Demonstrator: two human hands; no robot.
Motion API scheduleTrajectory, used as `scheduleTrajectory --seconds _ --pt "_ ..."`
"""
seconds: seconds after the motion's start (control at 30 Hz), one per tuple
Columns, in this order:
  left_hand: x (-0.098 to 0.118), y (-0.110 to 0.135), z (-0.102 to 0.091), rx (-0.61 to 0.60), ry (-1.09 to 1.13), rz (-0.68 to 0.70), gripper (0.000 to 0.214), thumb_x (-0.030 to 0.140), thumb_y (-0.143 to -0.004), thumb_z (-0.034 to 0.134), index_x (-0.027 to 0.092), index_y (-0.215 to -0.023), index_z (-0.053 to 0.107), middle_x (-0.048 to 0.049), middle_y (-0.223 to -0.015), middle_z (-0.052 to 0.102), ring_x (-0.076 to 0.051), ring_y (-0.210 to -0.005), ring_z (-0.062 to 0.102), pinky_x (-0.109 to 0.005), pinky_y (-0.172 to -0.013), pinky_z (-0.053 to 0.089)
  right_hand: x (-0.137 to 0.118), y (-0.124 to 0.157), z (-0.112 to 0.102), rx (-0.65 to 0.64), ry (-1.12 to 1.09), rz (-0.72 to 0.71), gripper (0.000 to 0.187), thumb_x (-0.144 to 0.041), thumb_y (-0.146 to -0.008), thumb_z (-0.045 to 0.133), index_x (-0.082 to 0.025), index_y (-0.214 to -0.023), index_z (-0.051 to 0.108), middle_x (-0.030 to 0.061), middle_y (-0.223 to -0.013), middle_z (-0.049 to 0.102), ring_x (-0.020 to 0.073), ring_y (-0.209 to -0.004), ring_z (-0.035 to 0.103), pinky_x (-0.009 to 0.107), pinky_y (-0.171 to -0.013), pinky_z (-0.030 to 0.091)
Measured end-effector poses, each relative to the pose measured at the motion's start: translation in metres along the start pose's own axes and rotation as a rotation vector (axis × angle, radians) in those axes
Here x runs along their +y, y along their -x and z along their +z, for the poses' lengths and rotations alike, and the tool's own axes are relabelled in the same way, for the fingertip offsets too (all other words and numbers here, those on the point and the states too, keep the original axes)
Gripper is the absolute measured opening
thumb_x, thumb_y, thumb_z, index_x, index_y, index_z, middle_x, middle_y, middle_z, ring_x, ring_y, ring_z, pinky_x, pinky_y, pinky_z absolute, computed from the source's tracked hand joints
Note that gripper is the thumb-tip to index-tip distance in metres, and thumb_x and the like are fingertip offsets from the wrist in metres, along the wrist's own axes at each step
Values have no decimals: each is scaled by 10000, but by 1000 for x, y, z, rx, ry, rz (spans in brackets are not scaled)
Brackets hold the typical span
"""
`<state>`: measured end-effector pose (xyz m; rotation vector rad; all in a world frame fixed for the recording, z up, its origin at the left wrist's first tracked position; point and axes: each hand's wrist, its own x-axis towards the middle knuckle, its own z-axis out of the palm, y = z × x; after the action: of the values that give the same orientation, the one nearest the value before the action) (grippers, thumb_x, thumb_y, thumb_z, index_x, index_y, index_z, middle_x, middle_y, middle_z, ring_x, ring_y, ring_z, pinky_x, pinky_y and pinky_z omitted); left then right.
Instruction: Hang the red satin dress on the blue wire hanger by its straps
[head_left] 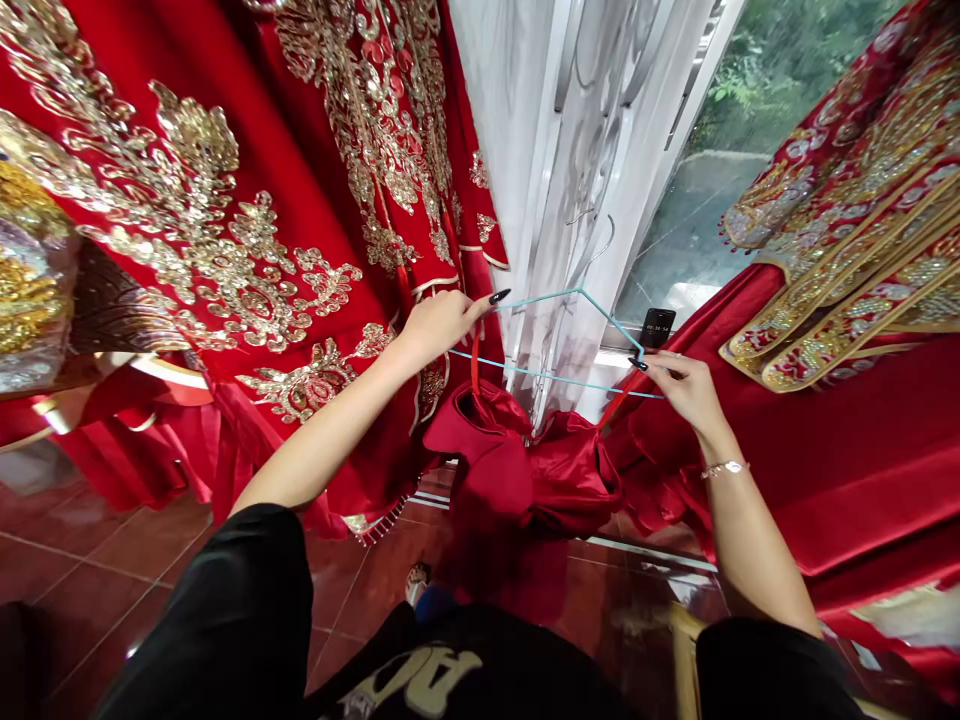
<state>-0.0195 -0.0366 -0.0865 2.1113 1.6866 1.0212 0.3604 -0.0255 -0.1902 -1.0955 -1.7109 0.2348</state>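
Inventory, taken around the white sheer curtain [577, 150] as landmark:

1. Red gown with dense gold floral embroidery [225, 200], hanging left of the curtain, with tasselled hem.
2. Red satin robe with gold-sequinned panels [847, 300], right of the curtain.
3. Window [697, 100], behind and right of the curtain, showing greenery outside.
4. Reddish-brown floor tiles [97, 560], below the curtain, running under the person's feet.
5. Black sleeves [210, 610] and black printed top [450, 680], nearest the camera, well below the curtain.
6. Bunched red satin garment [487, 460], at the curtain's foot, hanging in folds; two narrow red straps [474, 365] rise from it.
7. Pale blue wire hanger [577, 292], held flat across the front of the curtain, level with the straps.
8. Left hand [439, 325], left of the curtain, fingers extended to the hanger's left end; the black-nailed fingertips [499, 296] appear to pinch it, though the view leaves the hold uncertain.
9. Right hand [682, 390], right of the curtain, fingers curled closed around the hanger's right corner, beside the nearer red strap; thin bracelet [724, 469] on the wrist.
10. Black smartphone [658, 327], upright at the curtain's right edge, just behind the right hand.
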Motion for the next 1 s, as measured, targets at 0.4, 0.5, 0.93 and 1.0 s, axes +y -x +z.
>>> scheduleTrajectory --seconds 0.4,0.5,0.93,1.0 --pt "-46 97 49 -286 -455 281 335 325 -1006 376 207 -1047 687 -89 -1096 705 -234 -1005 651 -318 -811 525 5 50 13 602 -169 136 381 -415 -883 557 -270 -1227 635 85 -1231 637 216 -980 648 406 -911 551" --pt "-73 90 57 -414 -450 161 300 356 -979 411 197 -945 663 -111 -1061 705 -278 -1065 638 -338 -841 504 31 85 33 528 -159 310 294 -388 -839 540 -244 -1072 647 88 -1167 671 214 -910 657 397 -827 571" --pt "-95 72 33 -854 54 190 425 626 -851 524 204 -807 537 -21 -797 612 -163 -700 530 -254 -664 448 70 169 49 -341 -48 666 380 -145 -609 554 -222 -919 760 50 -971 785 252 -944 719 419 -964 536" --pt "-104 71 32 -921 96 195 446 639 -852 541 200 -803 605 -43 -837 670 -186 -761 587 -253 -707 467 70 168 43 -302 -7 678 241 -172 -611 569 -223 -774 738 61 -868 775 272 -882 713 451 -951 528"
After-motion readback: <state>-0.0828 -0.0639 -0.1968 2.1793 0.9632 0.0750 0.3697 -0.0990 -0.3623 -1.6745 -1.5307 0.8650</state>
